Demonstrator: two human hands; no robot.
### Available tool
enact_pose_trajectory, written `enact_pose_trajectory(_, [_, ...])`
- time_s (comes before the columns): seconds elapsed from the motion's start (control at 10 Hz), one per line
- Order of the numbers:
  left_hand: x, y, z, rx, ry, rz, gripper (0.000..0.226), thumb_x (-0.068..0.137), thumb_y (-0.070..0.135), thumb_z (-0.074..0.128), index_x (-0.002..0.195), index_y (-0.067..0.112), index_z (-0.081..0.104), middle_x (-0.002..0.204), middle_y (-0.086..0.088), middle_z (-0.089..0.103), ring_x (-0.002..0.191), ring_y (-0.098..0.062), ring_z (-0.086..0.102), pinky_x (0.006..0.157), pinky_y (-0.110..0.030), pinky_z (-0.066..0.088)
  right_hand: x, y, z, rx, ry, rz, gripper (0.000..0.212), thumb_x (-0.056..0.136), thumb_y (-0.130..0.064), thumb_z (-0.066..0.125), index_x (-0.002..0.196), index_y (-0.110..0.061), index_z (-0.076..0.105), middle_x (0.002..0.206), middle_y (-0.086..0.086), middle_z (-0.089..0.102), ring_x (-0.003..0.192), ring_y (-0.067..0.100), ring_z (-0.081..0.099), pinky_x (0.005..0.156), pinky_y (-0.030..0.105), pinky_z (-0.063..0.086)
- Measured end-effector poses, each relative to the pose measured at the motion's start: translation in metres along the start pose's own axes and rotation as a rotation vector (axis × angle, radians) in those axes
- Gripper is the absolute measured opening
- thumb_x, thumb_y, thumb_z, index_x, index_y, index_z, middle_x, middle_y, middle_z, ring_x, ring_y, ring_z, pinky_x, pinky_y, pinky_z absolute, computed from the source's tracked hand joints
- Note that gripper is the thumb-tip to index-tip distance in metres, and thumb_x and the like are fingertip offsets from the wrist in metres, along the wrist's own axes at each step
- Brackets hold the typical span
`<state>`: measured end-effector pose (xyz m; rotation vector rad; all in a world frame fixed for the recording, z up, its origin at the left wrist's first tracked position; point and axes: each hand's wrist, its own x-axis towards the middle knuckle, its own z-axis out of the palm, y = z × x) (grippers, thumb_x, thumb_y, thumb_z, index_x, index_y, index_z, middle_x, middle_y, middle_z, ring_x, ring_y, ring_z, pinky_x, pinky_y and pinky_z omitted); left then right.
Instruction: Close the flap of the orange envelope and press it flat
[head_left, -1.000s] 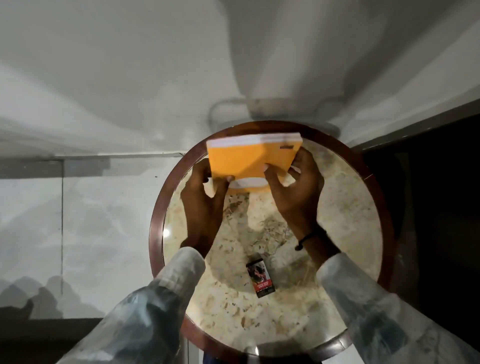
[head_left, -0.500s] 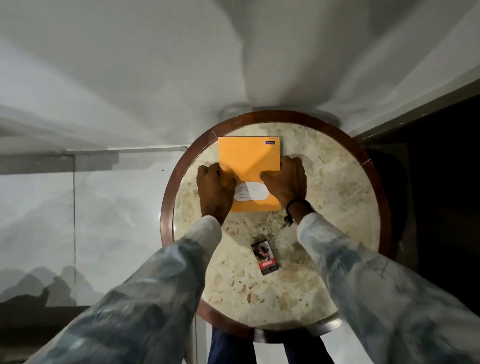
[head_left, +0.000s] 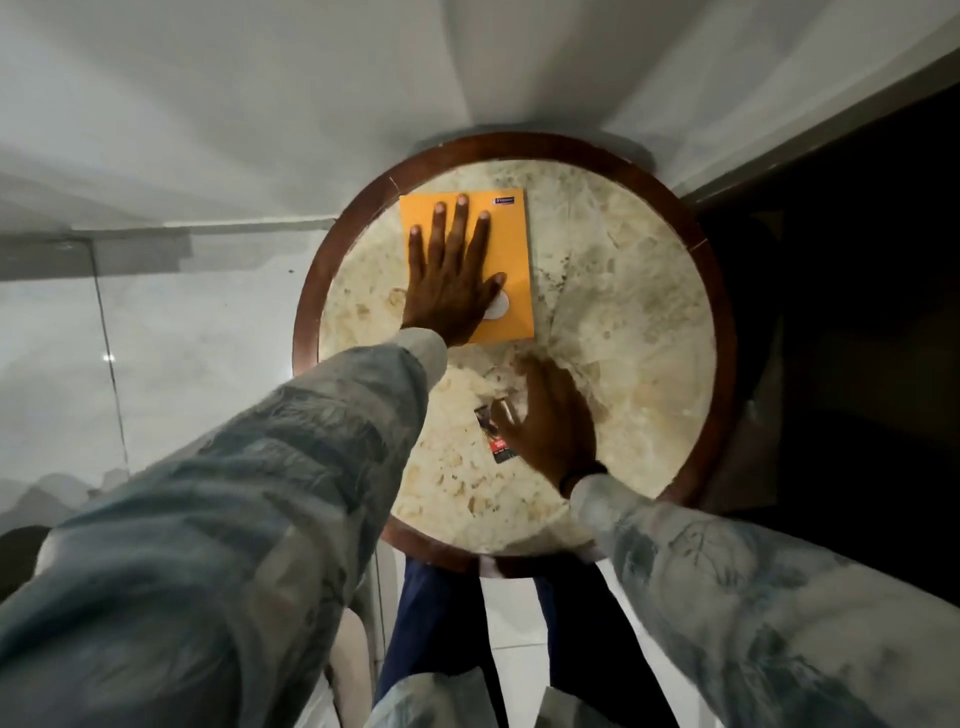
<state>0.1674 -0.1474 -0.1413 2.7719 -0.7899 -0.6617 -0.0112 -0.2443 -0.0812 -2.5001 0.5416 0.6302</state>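
Note:
The orange envelope (head_left: 511, 249) lies flat on the far left part of the round marble table (head_left: 649, 322), its flap folded down and a white oval patch showing near its lower right. My left hand (head_left: 452, 280) rests palm down on it with the fingers spread, covering most of its left half. My right hand (head_left: 553, 421) is off the envelope, nearer to me over the table's middle. It is blurred, with loose fingers holding nothing.
A small dark and red packet (head_left: 501, 452) lies on the marble, partly under my right hand's fingers. The table has a raised brown wooden rim (head_left: 724, 291). A pale wall stands behind it, dark space is to the right, and my legs are below.
The envelope went from lifted in both hands to flat on the table. My left hand has spread flat over it. My right hand has let go and drawn back over the packet.

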Motion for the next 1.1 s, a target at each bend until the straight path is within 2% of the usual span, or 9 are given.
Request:
enact_pose_trajectory(0.1, [0.004, -0.004, 0.005, 0.005, -0.024, -0.015, 0.080, 0.103, 0.062, 0.024, 0.165, 0.016, 0.005, 0.174, -0.014, 0.001, 0.161, -0.040, 0.000, 0.128, -0.064, 0.004, -0.019, 0.003, 0.020, -0.086, -0.112, -0.001, 0.067, 0.089, -0.043, 0.063, 0.145, -0.009, 0.050, 0.145, 0.018, 0.054, 0.131, 0.041, 0.052, 0.100, 0.050, 0.050])
enact_pose_trajectory(0.2, [0.009, -0.004, 0.001, 0.010, -0.026, -0.017, 0.080, 0.103, 0.061, 0.025, 0.165, 0.015, 0.004, 0.174, -0.015, 0.000, 0.161, -0.040, -0.001, 0.128, -0.064, 0.003, -0.013, 0.004, 0.019, -0.014, -0.099, 0.059, 0.065, 0.083, -0.029, 0.068, 0.143, -0.010, 0.051, 0.141, 0.017, 0.056, 0.127, 0.041, 0.054, 0.096, 0.048, 0.054])
enact_pose_trajectory(0.3, [0.004, -0.001, 0.001, 0.020, -0.034, -0.013, 0.079, 0.104, 0.060, 0.027, 0.165, 0.015, 0.004, 0.174, -0.015, -0.002, 0.161, -0.040, -0.003, 0.128, -0.064, 0.003, 0.018, 0.016, -0.004, 0.127, 0.065, 0.209, 0.057, 0.081, -0.028, 0.072, 0.133, -0.010, 0.055, 0.130, 0.017, 0.059, 0.118, 0.040, 0.057, 0.088, 0.048, 0.056])
enact_pose_trajectory(0.4, [0.005, -0.002, 0.001, 0.017, -0.031, -0.017, 0.078, 0.105, 0.059, 0.027, 0.165, 0.015, 0.001, 0.174, -0.015, -0.004, 0.161, -0.040, -0.005, 0.128, -0.064, 0.003, 0.070, 0.027, -0.042, 0.214, 0.285, 0.322, 0.052, 0.080, -0.032, 0.074, 0.123, -0.007, 0.059, 0.120, 0.019, 0.062, 0.111, 0.042, 0.060, 0.087, 0.050, 0.057])
enact_pose_trajectory(0.6, [0.008, -0.005, 0.009, 0.037, -0.004, -0.012, 0.078, 0.105, 0.058, 0.026, 0.165, 0.016, 0.000, 0.174, -0.014, -0.006, 0.161, -0.039, -0.007, 0.128, -0.063, 0.004, 0.154, 0.031, -0.077, 0.270, 0.391, 0.325, 0.059, 0.077, -0.034, 0.075, 0.126, -0.007, 0.059, 0.124, 0.016, 0.062, 0.114, 0.039, 0.061, 0.089, 0.047, 0.056])
enact_pose_trajectory(0.8, [0.009, -0.008, 0.018, 0.054, 0.022, -0.007, 0.080, 0.104, 0.061, 0.027, 0.165, 0.017, -0.001, 0.174, -0.013, -0.007, 0.161, -0.038, -0.007, 0.128, -0.063, 0.004, 0.166, 0.039, -0.070, 0.243, 0.417, 0.326, 0.060, 0.075, -0.040, 0.077, 0.119, -0.004, 0.058, 0.121, 0.016, 0.061, 0.109, 0.037, 0.062, 0.082, 0.043, 0.055])
enact_pose_trajectory(0.9, [0.010, -0.009, 0.021, 0.073, 0.030, -0.004, 0.082, 0.103, 0.063, 0.026, 0.165, 0.017, 0.001, 0.174, -0.013, -0.005, 0.161, -0.038, -0.006, 0.129, -0.062, 0.003, 0.166, 0.044, -0.070, 0.222, 0.401, 0.295, 0.061, 0.076, -0.042, 0.076, 0.121, -0.006, 0.057, 0.123, 0.016, 0.060, 0.111, 0.037, 0.061, 0.083, 0.045, 0.058])
enact_pose_trajectory(1.0, [0.006, -0.008, 0.014, 0.082, 0.014, -0.012, 0.082, 0.102, 0.063, 0.025, 0.165, 0.017, 0.000, 0.174, -0.012, -0.008, 0.161, -0.037, -0.007, 0.129, -0.062, 0.004, 0.151, 0.039, -0.089, 0.270, 0.373, 0.288, 0.068, 0.075, -0.045, 0.081, 0.126, -0.008, 0.055, 0.128, 0.015, 0.059, 0.116, 0.037, 0.060, 0.088, 0.048, 0.059])
enact_pose_trajectory(1.1, [0.001, 0.005, -0.007, 0.073, 0.031, -0.014, 0.082, 0.102, 0.062, 0.025, 0.165, 0.018, -0.004, 0.174, -0.011, -0.012, 0.161, -0.036, -0.010, 0.129, -0.062, 0.005, 0.128, 0.034, -0.131, 0.514, 0.506, 0.229, 0.062, 0.078, -0.038, 0.085, 0.125, -0.008, 0.057, 0.117, 0.013, 0.067, 0.106, 0.030, 0.066, 0.088, 0.048, 0.060])
